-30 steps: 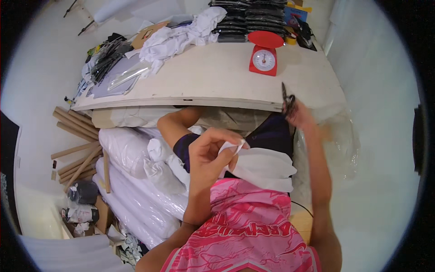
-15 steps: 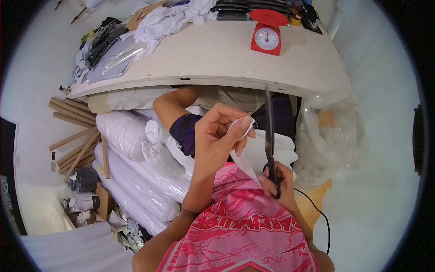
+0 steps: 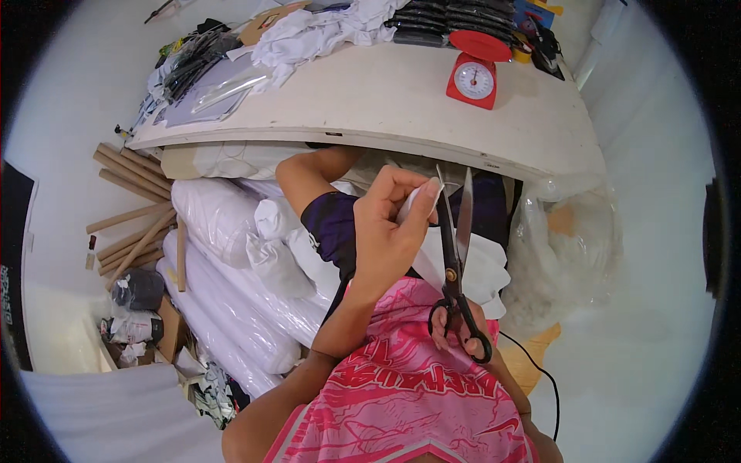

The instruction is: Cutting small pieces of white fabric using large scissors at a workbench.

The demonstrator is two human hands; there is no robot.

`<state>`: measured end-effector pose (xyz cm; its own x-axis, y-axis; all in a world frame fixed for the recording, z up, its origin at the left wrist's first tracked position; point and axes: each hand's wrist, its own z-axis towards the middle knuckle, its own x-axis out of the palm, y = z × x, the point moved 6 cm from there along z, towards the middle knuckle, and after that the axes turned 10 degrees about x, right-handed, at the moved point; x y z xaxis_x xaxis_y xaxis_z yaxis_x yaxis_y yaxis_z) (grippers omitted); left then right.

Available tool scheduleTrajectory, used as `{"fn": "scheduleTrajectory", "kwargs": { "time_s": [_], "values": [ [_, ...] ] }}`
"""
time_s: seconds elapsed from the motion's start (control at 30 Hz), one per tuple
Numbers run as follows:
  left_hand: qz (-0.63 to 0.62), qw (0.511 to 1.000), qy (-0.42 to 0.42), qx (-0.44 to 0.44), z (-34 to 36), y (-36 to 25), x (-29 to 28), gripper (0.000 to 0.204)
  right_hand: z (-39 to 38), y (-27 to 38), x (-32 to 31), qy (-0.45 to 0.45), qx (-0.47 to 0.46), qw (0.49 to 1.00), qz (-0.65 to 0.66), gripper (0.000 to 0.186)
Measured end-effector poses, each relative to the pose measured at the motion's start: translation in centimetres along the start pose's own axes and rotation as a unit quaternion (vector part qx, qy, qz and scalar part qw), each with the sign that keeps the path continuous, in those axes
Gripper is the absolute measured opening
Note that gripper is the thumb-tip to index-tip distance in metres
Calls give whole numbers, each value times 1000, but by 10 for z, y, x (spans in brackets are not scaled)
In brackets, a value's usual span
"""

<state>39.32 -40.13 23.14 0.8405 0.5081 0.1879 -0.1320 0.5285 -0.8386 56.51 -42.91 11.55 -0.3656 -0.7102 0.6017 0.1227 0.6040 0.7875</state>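
In my right hand [image 3: 463,330] are large black-handled scissors [image 3: 455,270], my fingers through the handle loops. Their blades point away from me and stand apart in a narrow V. My left hand [image 3: 395,220] pinches a piece of white fabric [image 3: 407,207], part of it hidden in my fingers. One scissor blade lies close beside my left thumb and fingertips; whether it touches the fabric I cannot tell. A larger white cloth [image 3: 485,266] lies over my lap, behind the scissors.
A white table [image 3: 347,100] spans the far side, bearing a red kitchen scale [image 3: 472,81], crumpled white cloth [image 3: 320,35] and stacked black packets [image 3: 451,21]. Plastic-wrapped white rolls [image 3: 231,289] and cardboard tubes [image 3: 139,239] lie at left. A clear plastic bag [image 3: 567,247] sits at right.
The scissor blades have spread apart from closed, and the scissors have come nearer my left hand's fingertips. The whole view has shifted slightly.
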Motion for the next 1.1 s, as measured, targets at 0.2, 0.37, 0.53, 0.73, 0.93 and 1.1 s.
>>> {"fn": "scheduleTrajectory", "kwargs": {
  "time_s": [0.2, 0.37, 0.53, 0.73, 0.93, 1.1],
  "values": [
    [-78, 993, -36, 85, 5, 2, -8, 9, 4, 9, 9, 3, 12, 1000, -6, 70],
    [-82, 991, -38, 98, 5, -5, -9, 11, 3, 13, 7, -22, -2, 999, -32, 62],
    [-119, 989, -24, 83, 5, -5, -10, 13, -1, 9, 2, -12, 6, 1000, -16, 59],
    [-179, 982, 9, 65, 5, -3, -8, 16, -3, 10, 2, 0, -4, 1000, 12, 53],
    [-190, 981, 4, 46, 5, -2, -8, 17, -3, 10, -1, -10, -30, 999, -31, 42],
    [-223, 974, -5, 32, 5, -1, -8, 18, -4, 19, -7, -41, -64, 987, -142, 40]
  ]
}}
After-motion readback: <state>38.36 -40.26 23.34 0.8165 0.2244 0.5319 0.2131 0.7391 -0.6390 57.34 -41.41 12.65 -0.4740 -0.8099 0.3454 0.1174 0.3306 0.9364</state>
